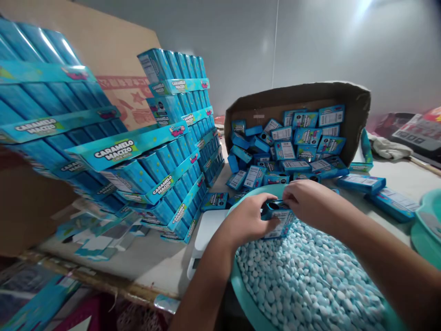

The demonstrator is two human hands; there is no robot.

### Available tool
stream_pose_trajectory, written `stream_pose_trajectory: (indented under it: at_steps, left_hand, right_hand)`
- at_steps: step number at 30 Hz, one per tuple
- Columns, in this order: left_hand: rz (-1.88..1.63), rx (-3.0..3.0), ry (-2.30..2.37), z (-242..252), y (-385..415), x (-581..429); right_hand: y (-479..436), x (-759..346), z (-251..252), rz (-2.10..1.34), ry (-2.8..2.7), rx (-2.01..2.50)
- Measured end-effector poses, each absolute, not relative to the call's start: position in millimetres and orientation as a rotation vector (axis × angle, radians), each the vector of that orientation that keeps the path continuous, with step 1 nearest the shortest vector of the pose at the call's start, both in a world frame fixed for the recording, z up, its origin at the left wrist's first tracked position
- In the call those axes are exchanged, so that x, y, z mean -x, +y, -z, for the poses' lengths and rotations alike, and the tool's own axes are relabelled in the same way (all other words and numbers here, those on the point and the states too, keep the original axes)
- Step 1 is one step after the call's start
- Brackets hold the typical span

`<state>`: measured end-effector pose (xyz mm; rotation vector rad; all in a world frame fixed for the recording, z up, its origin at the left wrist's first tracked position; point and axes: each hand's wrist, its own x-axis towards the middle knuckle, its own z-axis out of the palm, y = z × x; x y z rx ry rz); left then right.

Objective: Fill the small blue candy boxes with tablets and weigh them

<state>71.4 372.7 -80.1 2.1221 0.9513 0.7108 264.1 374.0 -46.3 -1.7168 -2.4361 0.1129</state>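
My left hand (pixel 250 218) grips a small blue candy box (pixel 279 221) by its side, fingers over the top and thumb across the printed front. The upper end of this box looks dark and open. At its top right corner my right hand (pixel 303 195) is closed, fingers curled together; what they pinch, if anything, is hidden. Both hands are over a turquoise basin (pixel 246 294), and the box's bottom meets or nearly meets the pale blue and white candies (pixel 310 271) that fill it.
Trays of blue boxes stand in tall stacks (pixel 161 179) on the left. Behind the basin, a tipped carton (pixel 296 92) spills many blue boxes (pixel 306 135). A white scale (pixel 208 230) sits left of the basin. Another turquoise tub (pixel 429 230) is at the right edge.
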Motion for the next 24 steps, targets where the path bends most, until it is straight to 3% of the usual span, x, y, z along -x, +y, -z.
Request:
stream_pose_trajectory:
  at_steps: [8,13,17,24]
  left_hand:
    - [-0.705,-2.106,0.926,77,371,-69]
    - [-0.728,-2.086,0.955,79,369,-69]
    - [-0.882,-1.916,1.085,89,372,-71]
    - [-1.333,-1.601,1.157,65,384,-68]
  right_hand:
    - [370,-258,45,-0.458,-2.343,1.299]
    - [378,-261,46,-0.560,-2.218,1.268]
    - [399,-269,62,-0.584,-1.866,1.265]
    - [416,-270,76,-1.007,-1.437,1.224]
